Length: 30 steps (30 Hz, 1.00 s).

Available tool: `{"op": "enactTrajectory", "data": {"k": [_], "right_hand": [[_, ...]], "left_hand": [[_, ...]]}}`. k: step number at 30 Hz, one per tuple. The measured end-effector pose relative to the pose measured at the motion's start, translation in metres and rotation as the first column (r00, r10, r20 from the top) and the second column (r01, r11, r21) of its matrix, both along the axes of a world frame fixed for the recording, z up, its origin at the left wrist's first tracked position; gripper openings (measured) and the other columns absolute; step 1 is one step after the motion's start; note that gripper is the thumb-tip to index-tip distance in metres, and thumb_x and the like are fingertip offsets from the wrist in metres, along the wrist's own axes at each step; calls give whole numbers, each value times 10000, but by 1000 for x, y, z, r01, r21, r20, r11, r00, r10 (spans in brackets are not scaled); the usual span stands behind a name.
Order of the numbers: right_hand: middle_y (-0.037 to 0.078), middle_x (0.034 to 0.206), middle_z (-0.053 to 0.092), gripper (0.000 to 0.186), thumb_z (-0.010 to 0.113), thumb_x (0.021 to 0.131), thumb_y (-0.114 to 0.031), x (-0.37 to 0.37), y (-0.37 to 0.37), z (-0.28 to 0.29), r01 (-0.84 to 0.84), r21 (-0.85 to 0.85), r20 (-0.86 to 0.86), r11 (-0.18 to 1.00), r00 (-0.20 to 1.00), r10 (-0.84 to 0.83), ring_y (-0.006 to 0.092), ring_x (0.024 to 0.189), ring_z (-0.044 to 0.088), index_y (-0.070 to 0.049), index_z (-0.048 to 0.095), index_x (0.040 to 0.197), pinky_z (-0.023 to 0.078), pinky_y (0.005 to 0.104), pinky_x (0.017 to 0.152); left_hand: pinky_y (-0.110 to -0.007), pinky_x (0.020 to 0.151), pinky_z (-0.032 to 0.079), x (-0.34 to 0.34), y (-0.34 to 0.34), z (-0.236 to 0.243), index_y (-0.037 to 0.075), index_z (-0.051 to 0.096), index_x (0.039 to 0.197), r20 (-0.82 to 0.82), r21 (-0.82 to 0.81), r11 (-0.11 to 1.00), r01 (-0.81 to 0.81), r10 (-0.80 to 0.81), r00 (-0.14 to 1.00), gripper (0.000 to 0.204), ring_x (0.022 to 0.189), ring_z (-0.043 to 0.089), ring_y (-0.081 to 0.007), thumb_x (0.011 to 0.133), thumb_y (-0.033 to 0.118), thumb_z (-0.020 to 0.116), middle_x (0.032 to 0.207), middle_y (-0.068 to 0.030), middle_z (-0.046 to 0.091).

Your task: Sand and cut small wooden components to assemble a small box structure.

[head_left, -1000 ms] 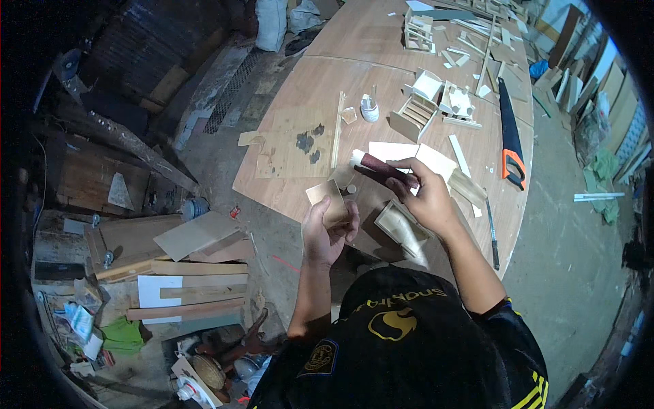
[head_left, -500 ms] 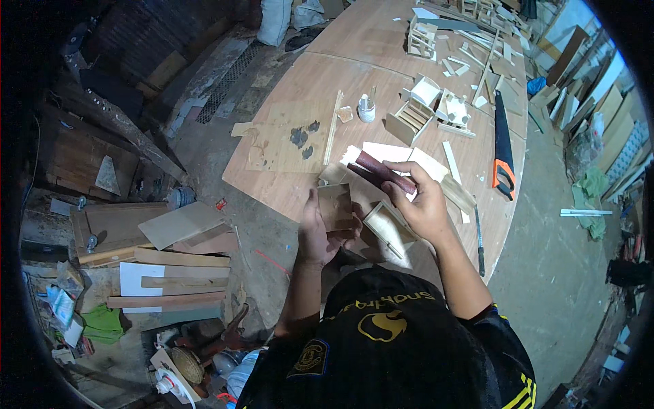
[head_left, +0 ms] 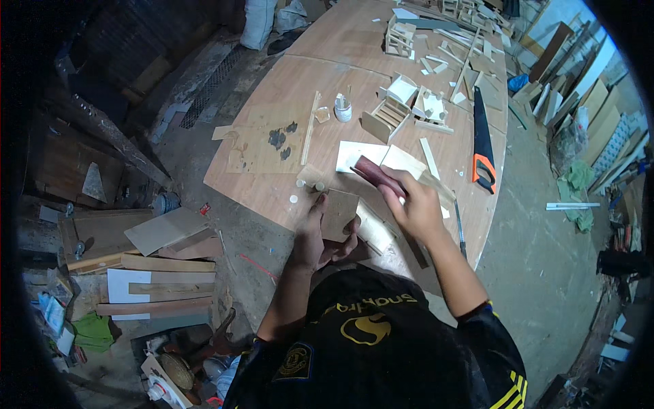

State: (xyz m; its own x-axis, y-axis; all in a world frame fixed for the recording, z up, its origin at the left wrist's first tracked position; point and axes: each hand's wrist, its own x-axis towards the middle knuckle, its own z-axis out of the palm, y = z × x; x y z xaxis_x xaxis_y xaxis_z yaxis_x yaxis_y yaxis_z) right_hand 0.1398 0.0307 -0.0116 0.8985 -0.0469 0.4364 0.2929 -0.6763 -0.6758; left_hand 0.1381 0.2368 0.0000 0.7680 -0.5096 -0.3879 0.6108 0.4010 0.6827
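My left hand point(head_left: 319, 235) grips a small square piece of brown board point(head_left: 338, 213), held upright at the near edge of the wooden table point(head_left: 272, 184). My right hand point(head_left: 414, 204) holds a dark reddish block point(head_left: 376, 175), likely a sanding block, just above and to the right of the board. The two hands are close together over the table's edge. White sheets point(head_left: 361, 155) lie on the table under the right hand.
On the table lie a hand saw with an orange handle point(head_left: 482, 146), a small white jar point(head_left: 343, 109), small wooden frame models point(head_left: 385, 117), strips and offcuts. Boards and planks point(head_left: 150, 262) are piled on the floor at the left. Green cloth point(head_left: 578, 184) lies at the right.
The view has shifted a little. My left hand with the board has dropped slightly toward me, and the right hand with the reddish block has moved to the right above it.
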Motion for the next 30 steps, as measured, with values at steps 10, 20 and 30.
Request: {"op": "enactTrajectory", "data": {"k": [10, 20, 30], "right_hand": [[135, 775, 679, 305, 725, 782, -75, -33, 10, 13, 12, 40, 74, 999, 997, -14, 260, 609, 657, -27, 667, 1077, 525, 311, 605], [177, 889, 698, 320, 701, 860, -158, -48, 70, -20, 220, 288, -126, 932, 974, -191, 256, 784, 711, -37, 629, 1146, 532, 296, 696], [174, 1000, 701, 301, 680, 878, -106, -79, 122, -45, 480, 354, -220, 802, 877, -428, 197, 898, 688, 14, 598, 1142, 513, 298, 777]], "left_hand": [[-249, 315, 341, -2, 4, -12, 21, 556, 1069, -2, 1, 999, 40, -40, 999, 563, 427, 543, -186, 968, 514, 303, 728, -105, 614], [-291, 381, 424, 19, 50, -49, 32, 446, 1220, 194, 18, 975, 223, -222, 955, 487, 569, 613, -269, 1009, 441, 288, 873, -192, 602], [-342, 599, 508, 36, 78, -66, 16, 460, 1182, 115, -167, 915, 367, -352, 929, 437, 773, 635, -260, 995, 398, 361, 940, -175, 604]]}}
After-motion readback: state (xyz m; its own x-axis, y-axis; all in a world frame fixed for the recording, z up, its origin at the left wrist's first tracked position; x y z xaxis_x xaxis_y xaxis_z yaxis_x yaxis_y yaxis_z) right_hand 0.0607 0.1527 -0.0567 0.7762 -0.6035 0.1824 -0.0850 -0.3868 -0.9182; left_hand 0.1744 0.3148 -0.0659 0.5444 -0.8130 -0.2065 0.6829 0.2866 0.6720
